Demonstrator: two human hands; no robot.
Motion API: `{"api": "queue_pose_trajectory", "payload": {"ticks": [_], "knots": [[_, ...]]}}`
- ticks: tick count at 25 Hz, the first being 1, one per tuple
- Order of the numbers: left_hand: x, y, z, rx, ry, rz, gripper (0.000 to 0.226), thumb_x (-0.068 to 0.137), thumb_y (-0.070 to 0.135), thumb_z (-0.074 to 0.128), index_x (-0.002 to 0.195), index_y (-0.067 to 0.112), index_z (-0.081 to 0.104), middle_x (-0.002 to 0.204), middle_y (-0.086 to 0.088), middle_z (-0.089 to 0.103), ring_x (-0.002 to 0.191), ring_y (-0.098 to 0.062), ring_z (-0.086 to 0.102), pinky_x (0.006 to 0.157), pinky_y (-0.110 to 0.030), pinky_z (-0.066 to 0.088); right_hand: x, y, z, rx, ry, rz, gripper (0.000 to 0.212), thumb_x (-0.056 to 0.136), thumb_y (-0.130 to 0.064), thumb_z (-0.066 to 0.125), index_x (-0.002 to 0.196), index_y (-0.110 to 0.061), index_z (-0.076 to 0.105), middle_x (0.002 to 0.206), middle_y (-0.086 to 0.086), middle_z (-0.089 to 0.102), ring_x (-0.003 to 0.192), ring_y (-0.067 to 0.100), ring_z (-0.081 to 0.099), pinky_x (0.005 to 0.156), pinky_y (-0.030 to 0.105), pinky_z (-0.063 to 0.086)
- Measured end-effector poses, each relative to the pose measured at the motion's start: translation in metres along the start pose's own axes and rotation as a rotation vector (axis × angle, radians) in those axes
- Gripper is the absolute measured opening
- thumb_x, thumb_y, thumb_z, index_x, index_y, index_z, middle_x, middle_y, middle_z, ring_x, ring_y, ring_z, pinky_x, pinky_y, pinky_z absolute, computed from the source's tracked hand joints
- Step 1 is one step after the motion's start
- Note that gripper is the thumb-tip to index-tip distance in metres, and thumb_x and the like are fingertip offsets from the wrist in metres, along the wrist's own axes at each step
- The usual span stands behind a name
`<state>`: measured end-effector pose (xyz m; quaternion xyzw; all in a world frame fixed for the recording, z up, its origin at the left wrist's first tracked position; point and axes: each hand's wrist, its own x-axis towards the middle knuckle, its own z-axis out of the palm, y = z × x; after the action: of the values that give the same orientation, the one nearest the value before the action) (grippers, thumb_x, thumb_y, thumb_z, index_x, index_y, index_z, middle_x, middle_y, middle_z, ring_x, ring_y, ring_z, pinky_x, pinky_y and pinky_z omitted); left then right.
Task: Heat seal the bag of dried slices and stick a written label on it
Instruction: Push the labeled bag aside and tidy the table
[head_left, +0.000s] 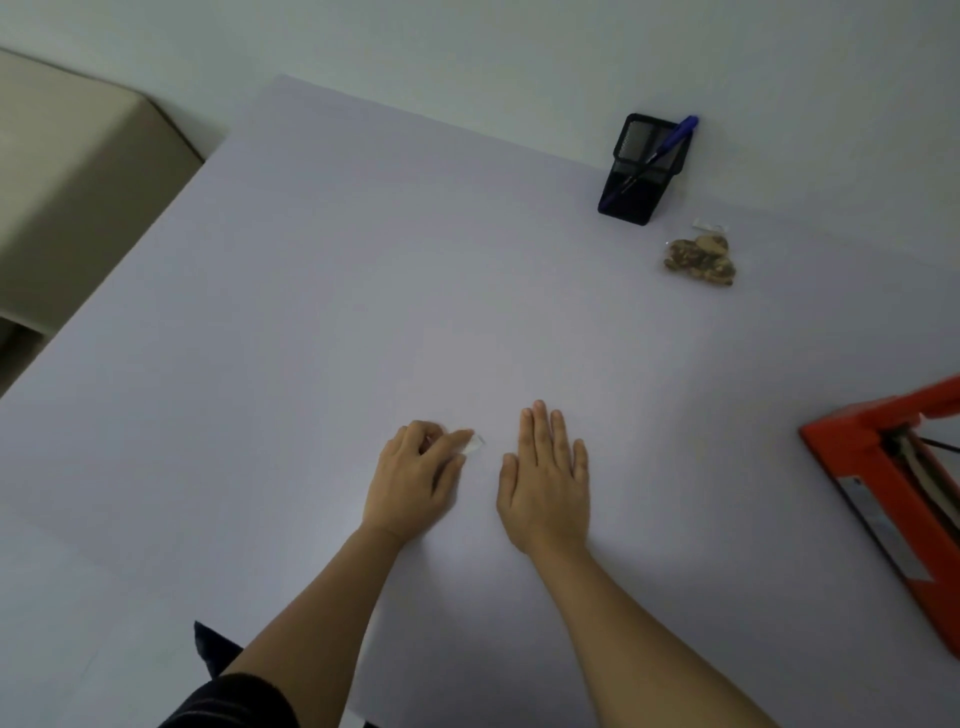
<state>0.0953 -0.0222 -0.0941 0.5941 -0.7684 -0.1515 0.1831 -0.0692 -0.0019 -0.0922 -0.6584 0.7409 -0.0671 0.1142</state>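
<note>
A clear bag of brown dried slices (700, 260) lies on the pale table (363, 286) at the far right, with a small white strip at its top edge. My left hand (418, 480) rests near the table's front, fingers curled, pinching a small white slip, perhaps the label (475, 445), at its fingertips. My right hand (545, 486) lies flat on the table beside it, fingers straight, holding nothing. An orange heat sealer (893, 499) sits at the right edge, partly out of view.
A black mesh pen holder (641, 169) with a blue pen (670, 143) stands at the back right, against the white wall. A beige piece of furniture (67, 182) lies beyond the table's left edge.
</note>
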Motion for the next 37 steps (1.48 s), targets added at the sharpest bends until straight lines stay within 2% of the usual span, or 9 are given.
{"api": "queue_pose_trajectory", "payload": {"ticks": [14, 16, 20, 24, 27, 30, 32, 34, 37], "knots": [[-0.002, -0.001, -0.008, -0.184, 0.010, 0.015, 0.005, 0.083, 0.017, 0.061, 0.086, 0.013, 0.061, 0.090, -0.002, 0.062, 0.081, -0.022, 0.054, 0.074, -0.034, 0.047, 0.000, -0.002, 0.001, -0.064, -0.073, -0.033, 0.069, 0.085, -0.040, -0.001, 0.147, -0.012, 0.013, 0.157, 0.003, 0.010, 0.144, 0.019, 0.007, 0.114, 0.044, 0.009], [-0.001, -0.002, -0.020, -0.326, -0.009, -0.092, 0.006, 0.085, 0.014, 0.062, 0.088, 0.010, 0.063, 0.093, -0.004, 0.066, 0.086, -0.022, 0.056, 0.078, -0.033, 0.048, 0.000, -0.007, -0.003, -0.101, -0.078, -0.034, 0.070, 0.085, -0.040, -0.001, 0.147, -0.010, 0.014, 0.157, 0.005, 0.010, 0.144, 0.019, 0.008, 0.114, 0.044, 0.010], [-0.024, -0.031, -0.078, -0.604, 0.018, -0.340, 0.006, 0.089, 0.016, 0.059, 0.089, 0.011, 0.062, 0.085, -0.002, 0.067, 0.078, -0.014, 0.061, 0.071, -0.020, 0.047, -0.019, -0.062, -0.016, -0.049, -0.048, -0.044, 0.055, 0.098, -0.032, 0.028, 0.145, -0.005, 0.019, 0.155, 0.009, 0.019, 0.144, 0.020, 0.011, 0.114, 0.044, 0.010], [-0.072, -0.094, -0.145, -0.681, 0.187, -0.495, 0.021, 0.090, 0.019, 0.059, 0.108, 0.013, 0.069, 0.099, -0.001, 0.072, 0.092, -0.013, 0.065, 0.086, -0.021, 0.048, -0.059, -0.174, -0.013, 0.099, -0.032, -0.185, 0.053, 0.098, -0.030, 0.034, 0.144, -0.006, 0.023, 0.153, 0.009, 0.026, 0.143, 0.021, 0.014, 0.115, 0.041, 0.009], [-0.121, -0.154, -0.200, -0.718, 0.327, -0.627, 0.026, 0.089, 0.020, 0.061, 0.116, 0.018, 0.060, 0.093, -0.001, 0.071, 0.086, -0.014, 0.065, 0.072, -0.014, 0.045, -0.095, -0.262, 0.002, 0.166, -0.026, -0.338, 0.050, 0.097, -0.028, 0.037, 0.141, -0.007, 0.030, 0.148, 0.009, 0.035, 0.141, 0.023, 0.021, 0.114, 0.042, 0.014], [-0.170, -0.210, -0.233, -0.684, 0.504, -0.770, 0.015, 0.088, 0.020, 0.061, 0.098, 0.019, 0.050, 0.086, -0.003, 0.069, 0.077, -0.015, 0.062, 0.061, -0.018, 0.044, -0.119, -0.334, 0.022, 0.234, 0.004, -0.453, 0.050, 0.093, -0.031, 0.033, 0.132, -0.003, 0.044, 0.136, 0.014, 0.050, 0.132, 0.029, 0.039, 0.108, 0.045, 0.029], [-0.204, -0.241, -0.232, -0.650, 0.618, -0.919, 0.008, 0.088, 0.019, 0.060, 0.095, 0.015, 0.058, 0.088, -0.007, 0.069, 0.080, -0.018, 0.062, 0.069, -0.022, 0.049, -0.136, -0.366, 0.044, 0.283, -0.026, -0.561, 0.049, 0.090, -0.030, 0.032, 0.125, -0.001, 0.050, 0.127, 0.016, 0.057, 0.122, 0.031, 0.049, 0.102, 0.045, 0.040], [-0.243, -0.269, -0.208, -0.649, 0.682, -1.100, 0.019, 0.090, 0.018, 0.059, 0.106, 0.012, 0.065, 0.098, -0.007, 0.069, 0.092, -0.018, 0.064, 0.083, -0.022, 0.049, -0.155, -0.388, 0.078, 0.306, -0.096, -0.702, 0.044, 0.090, -0.026, 0.036, 0.122, -0.001, 0.052, 0.122, 0.015, 0.059, 0.116, 0.030, 0.053, 0.099, 0.043, 0.044], [-0.296, -0.301, -0.135, -0.633, 0.591, -1.296, 0.033, 0.093, 0.018, 0.055, 0.123, 0.008, 0.060, 0.120, -0.009, 0.066, 0.111, -0.020, 0.060, 0.097, -0.024, 0.041, -0.172, -0.390, 0.158, 0.303, -0.221, -0.805, 0.044, 0.090, -0.026, 0.036, 0.122, -0.003, 0.054, 0.123, 0.013, 0.060, 0.115, 0.027, 0.054, 0.099, 0.039, 0.043]]}}
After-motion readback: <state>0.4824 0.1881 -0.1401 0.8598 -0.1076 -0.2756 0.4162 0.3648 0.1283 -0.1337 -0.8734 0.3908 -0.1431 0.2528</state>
